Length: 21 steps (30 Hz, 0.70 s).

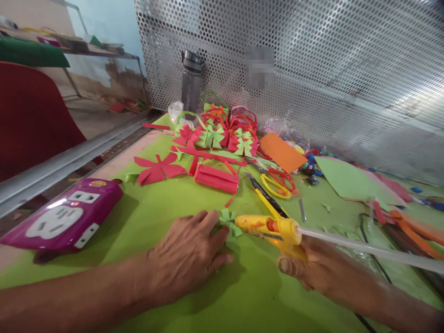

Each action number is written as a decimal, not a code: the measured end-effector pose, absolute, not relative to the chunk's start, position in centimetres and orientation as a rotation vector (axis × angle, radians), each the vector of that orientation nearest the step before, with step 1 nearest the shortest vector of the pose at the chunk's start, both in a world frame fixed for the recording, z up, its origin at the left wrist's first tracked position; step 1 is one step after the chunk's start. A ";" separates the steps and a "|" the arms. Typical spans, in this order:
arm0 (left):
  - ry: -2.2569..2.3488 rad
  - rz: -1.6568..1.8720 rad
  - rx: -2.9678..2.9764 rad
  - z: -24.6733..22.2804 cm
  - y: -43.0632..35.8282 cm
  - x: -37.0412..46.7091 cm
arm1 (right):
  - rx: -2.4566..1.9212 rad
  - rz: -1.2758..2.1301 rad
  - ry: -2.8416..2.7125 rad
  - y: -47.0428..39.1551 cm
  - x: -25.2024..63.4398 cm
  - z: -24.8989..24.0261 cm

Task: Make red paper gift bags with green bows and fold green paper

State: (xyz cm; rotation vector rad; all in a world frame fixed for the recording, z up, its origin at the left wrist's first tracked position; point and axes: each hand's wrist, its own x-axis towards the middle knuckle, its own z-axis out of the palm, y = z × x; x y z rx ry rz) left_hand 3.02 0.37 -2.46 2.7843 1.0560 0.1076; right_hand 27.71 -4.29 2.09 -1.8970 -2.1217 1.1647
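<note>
In apparent gluing, the flower [227, 216] is held by the curled left hand [189, 247], the gun [282, 231] gripped by the right hand [322, 266], steadiness needed.

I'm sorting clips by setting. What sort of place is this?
Likely a paper-craft workspace: the right hand holds a yellow glue gun, and a red paper flower and a cutter lie on the table.

The glue gun [272, 227] was smooth, slightly glossy plastic, its glue stick [367, 247] translucent and smooth. The small flower [230, 217] and orange sheet [283, 151] looked like matt paper. The socket block [86, 196] was glossy plastic; the perforated panel [319, 60], shiny metal.
</note>
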 end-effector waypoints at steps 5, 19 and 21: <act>1.041 0.127 2.780 -2.4 0.3 3.0 | -1.863 1.122 -2.102 -4.3 27.5 2.2; 1.056 0.115 2.788 -2.2 0.2 2.9 | -1.797 0.984 -2.177 -4.4 27.7 1.8; 1.053 0.116 2.801 -2.3 0.2 2.9 | -1.778 1.003 -2.179 -4.4 27.7 1.9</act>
